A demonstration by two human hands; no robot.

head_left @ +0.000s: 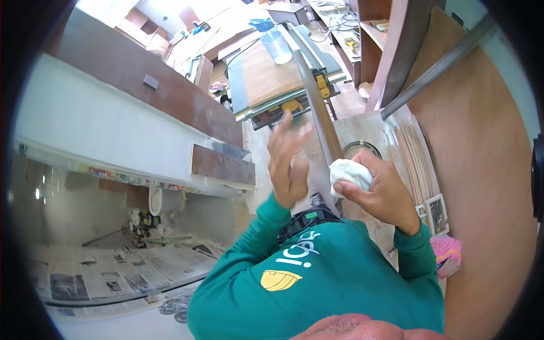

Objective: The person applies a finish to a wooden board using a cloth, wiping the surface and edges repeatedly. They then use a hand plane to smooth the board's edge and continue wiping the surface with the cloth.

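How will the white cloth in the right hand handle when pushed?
Probably floppy: the white cloth looks soft and creased, bunched in the right hand. Likely light for its size, being a small wad of fabric, though dampness can't be judged. Unlikely to roll far, given its uneven, crumpled outline.

A woodworking workshop, judging by the workbench (271,79), thin wooden strips (412,164) and spread newspapers (122,280).
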